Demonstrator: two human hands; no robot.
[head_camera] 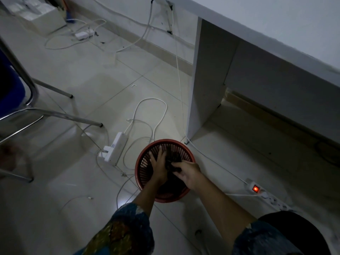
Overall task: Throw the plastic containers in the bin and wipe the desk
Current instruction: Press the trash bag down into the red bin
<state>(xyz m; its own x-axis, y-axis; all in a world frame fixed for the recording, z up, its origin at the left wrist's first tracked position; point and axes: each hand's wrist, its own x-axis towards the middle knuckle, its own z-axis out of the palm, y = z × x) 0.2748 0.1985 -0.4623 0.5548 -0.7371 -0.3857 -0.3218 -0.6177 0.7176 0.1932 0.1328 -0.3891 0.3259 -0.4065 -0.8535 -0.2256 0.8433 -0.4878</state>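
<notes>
A round red slatted plastic bin (143, 163) stands on the tiled floor beside the white desk's leg (206, 85). Both my hands reach down into it. My left hand (158, 162) lies flat with its fingers spread against a dark crumpled object (173, 161) inside the bin. My right hand (187, 173) has its fingers curled on the same dark object from the right. The room is dim and I cannot tell what the dark object is. The white desk top (276, 21) runs along the upper right.
White cables loop over the floor around a white power strip (115, 149) left of the bin. Another strip with a lit red switch (255, 189) lies to the right. A chrome chair frame with a blue seat (11, 89) stands at the left.
</notes>
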